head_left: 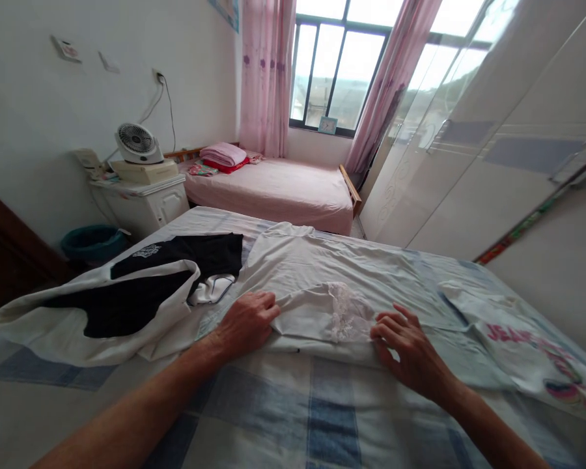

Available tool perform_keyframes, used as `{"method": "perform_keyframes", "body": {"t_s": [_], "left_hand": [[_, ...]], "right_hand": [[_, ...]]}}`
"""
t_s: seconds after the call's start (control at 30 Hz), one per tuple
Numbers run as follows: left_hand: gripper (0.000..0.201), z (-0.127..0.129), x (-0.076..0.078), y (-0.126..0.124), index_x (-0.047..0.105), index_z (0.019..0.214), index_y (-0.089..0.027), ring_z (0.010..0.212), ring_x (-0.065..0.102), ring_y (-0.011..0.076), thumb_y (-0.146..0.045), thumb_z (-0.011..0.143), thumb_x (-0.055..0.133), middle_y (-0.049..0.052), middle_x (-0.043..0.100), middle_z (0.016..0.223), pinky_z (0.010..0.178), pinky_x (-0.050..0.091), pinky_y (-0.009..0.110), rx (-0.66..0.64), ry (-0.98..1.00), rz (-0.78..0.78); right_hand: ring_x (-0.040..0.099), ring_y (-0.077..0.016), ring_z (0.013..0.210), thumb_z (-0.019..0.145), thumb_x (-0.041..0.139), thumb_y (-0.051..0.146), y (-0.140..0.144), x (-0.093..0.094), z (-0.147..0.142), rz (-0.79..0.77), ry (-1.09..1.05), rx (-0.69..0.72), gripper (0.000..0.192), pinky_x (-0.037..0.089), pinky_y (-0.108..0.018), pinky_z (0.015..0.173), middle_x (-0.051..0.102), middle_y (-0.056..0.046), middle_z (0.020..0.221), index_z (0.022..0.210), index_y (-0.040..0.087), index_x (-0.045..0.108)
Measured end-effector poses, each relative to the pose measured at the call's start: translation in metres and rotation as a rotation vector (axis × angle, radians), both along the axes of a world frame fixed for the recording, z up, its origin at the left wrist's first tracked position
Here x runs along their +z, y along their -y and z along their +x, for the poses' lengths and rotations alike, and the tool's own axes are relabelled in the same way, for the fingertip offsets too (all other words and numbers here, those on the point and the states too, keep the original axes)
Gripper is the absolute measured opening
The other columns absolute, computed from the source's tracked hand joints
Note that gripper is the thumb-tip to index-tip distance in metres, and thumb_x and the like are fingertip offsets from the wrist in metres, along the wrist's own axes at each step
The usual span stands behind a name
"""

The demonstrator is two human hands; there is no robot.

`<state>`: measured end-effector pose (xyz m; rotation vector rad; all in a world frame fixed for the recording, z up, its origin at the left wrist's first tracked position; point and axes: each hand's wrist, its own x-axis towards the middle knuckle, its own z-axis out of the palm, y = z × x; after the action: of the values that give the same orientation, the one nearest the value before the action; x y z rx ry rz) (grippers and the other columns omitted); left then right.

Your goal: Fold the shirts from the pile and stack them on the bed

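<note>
Our left hand [247, 322] lies palm down w/ fingers [268, 306] curled loosely over the near-left edge of the white garment [317, 286], pressing the cloth, not pinching it as far as we can tell. Our right hand [407, 352] is flat, fingers [388, 326] spread open, resting on the near-right edge of the same garment, just beside a lace patch [344, 312] at its folded part. Both hands touch the fabric, w/ the folded section between them.

The white garment is spread across the middle of the bed [283, 404], on a blue-and-white checked sheet, stretching away from us toward the far edge.

Left of it, touching its edge, a black tee [185, 254] w/ a white print lies partly under a cream garment [78, 326] w/ dark lining. On the right, apart from our hand, a white tee w/ pink lettering [517, 339].

Beyond: a second bed [278, 189] w/ pink sheet & folded pink bedding [222, 155], a nightstand [141, 202] carrying a small fan [137, 143], a teal bin [92, 242] on the floor, pink curtains [266, 71] at the window, wardrobe [469, 143] along the right.
</note>
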<state>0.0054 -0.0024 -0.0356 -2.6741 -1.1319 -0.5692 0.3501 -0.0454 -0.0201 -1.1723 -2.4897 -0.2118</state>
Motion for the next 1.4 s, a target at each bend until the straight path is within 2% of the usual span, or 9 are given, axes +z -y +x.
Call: {"method": "perform_keyframes", "body": {"t_s": [0.13, 0.23, 0.47, 0.7, 0.83, 1.0, 1.1, 1.2, 1.4], "left_hand": [[0.016, 0.004, 0.009, 0.003, 0.063, 0.079, -0.017, 0.083, 0.057, 0.0202, -0.029, 0.084, 0.054, 0.007, 0.062, 0.086, 0.075, 0.047, 0.035, -0.028, 0.169, -0.049], [0.022, 0.010, 0.004, -0.003, 0.065, 0.094, -0.016, 0.097, 0.058, 0.0197, -0.019, 0.090, 0.044, 0.009, 0.065, 0.102, 0.087, 0.047, 0.035, -0.041, 0.271, 0.006], [0.042, 0.012, -0.017, -0.003, 0.050, 0.132, -0.029, 0.136, 0.032, 0.0301, -0.030, 0.089, 0.052, 0.007, 0.042, 0.145, 0.106, 0.034, 0.052, -0.174, -0.035, -0.116], [0.046, 0.009, -0.012, 0.001, 0.045, 0.136, -0.032, 0.138, 0.027, 0.0318, -0.044, 0.092, 0.044, 0.008, 0.034, 0.150, 0.107, 0.029, 0.057, -0.131, -0.089, -0.285], [0.049, 0.009, -0.015, 0.003, 0.042, 0.138, -0.032, 0.139, 0.026, 0.0311, -0.047, 0.091, 0.044, 0.008, 0.032, 0.151, 0.108, 0.026, 0.058, -0.130, -0.094, -0.309], [0.045, 0.007, -0.003, -0.003, 0.049, 0.134, -0.032, 0.135, 0.035, 0.0288, -0.044, 0.090, 0.048, 0.006, 0.042, 0.145, 0.107, 0.031, 0.054, -0.145, -0.067, -0.359], [0.034, 0.012, 0.018, -0.029, 0.062, 0.121, -0.025, 0.122, 0.052, 0.0229, -0.035, 0.092, 0.046, 0.007, 0.060, 0.129, 0.102, 0.042, 0.043, -0.121, 0.041, -0.359], [0.034, 0.030, 0.031, -0.064, 0.065, 0.116, -0.019, 0.110, 0.060, 0.0199, -0.029, 0.093, 0.042, 0.008, 0.065, 0.120, 0.096, 0.047, 0.036, -0.072, 0.118, -0.309], [0.035, 0.064, -0.003, -0.119, 0.061, 0.122, -0.024, 0.121, 0.052, 0.0209, -0.031, 0.093, 0.042, 0.009, 0.055, 0.134, 0.101, 0.041, 0.038, -0.171, -0.067, -0.299]], "right_hand": [[0.058, -0.0184, 0.095, 0.091, 0.044, 0.031, -0.014, 0.007, -0.001, -0.137, -0.188, -0.186, 0.018, 0.037, -0.039, 0.095, 0.064, -0.003, 0.092, 0.085, 0.023, 0.058], [0.057, -0.0205, 0.100, 0.092, 0.041, 0.037, -0.047, 0.008, -0.010, -0.194, -0.297, -0.348, 0.025, 0.040, -0.037, 0.089, 0.063, -0.005, 0.101, 0.090, 0.023, 0.061], [0.056, -0.0203, 0.102, 0.087, 0.046, 0.041, -0.115, -0.015, -0.043, -0.352, -0.255, -0.436, 0.028, 0.040, -0.032, 0.090, 0.064, -0.005, 0.105, 0.090, 0.023, 0.068], [0.057, -0.0238, 0.101, 0.088, 0.041, 0.032, -0.114, -0.018, -0.038, -0.288, -0.220, -0.581, 0.030, 0.041, -0.038, 0.087, 0.065, -0.012, 0.103, 0.092, 0.017, 0.067], [0.040, -0.0262, 0.129, 0.091, 0.040, 0.041, -0.080, -0.025, -0.030, -0.081, -0.129, -0.409, 0.046, 0.034, -0.045, 0.101, 0.048, -0.013, 0.138, 0.130, 0.018, 0.050], [0.037, -0.0257, 0.133, 0.093, 0.037, 0.043, -0.056, -0.048, 0.016, -0.088, 0.038, -0.417, 0.048, 0.030, -0.046, 0.106, 0.047, -0.012, 0.140, 0.133, 0.020, 0.051], [0.034, -0.0262, 0.135, 0.094, 0.034, 0.043, -0.065, -0.033, 0.038, -0.084, -0.017, -0.490, 0.050, 0.030, -0.047, 0.107, 0.045, -0.013, 0.142, 0.134, 0.018, 0.050], [0.034, -0.0240, 0.135, 0.095, 0.031, 0.044, -0.077, -0.009, 0.027, -0.168, -0.078, -0.372, 0.051, 0.030, -0.046, 0.107, 0.044, -0.011, 0.143, 0.137, 0.020, 0.047], [0.037, -0.0186, 0.133, 0.095, 0.031, 0.047, -0.103, -0.020, -0.002, -0.334, -0.035, -0.064, 0.050, 0.028, -0.040, 0.110, 0.044, -0.005, 0.144, 0.139, 0.029, 0.044]]}}
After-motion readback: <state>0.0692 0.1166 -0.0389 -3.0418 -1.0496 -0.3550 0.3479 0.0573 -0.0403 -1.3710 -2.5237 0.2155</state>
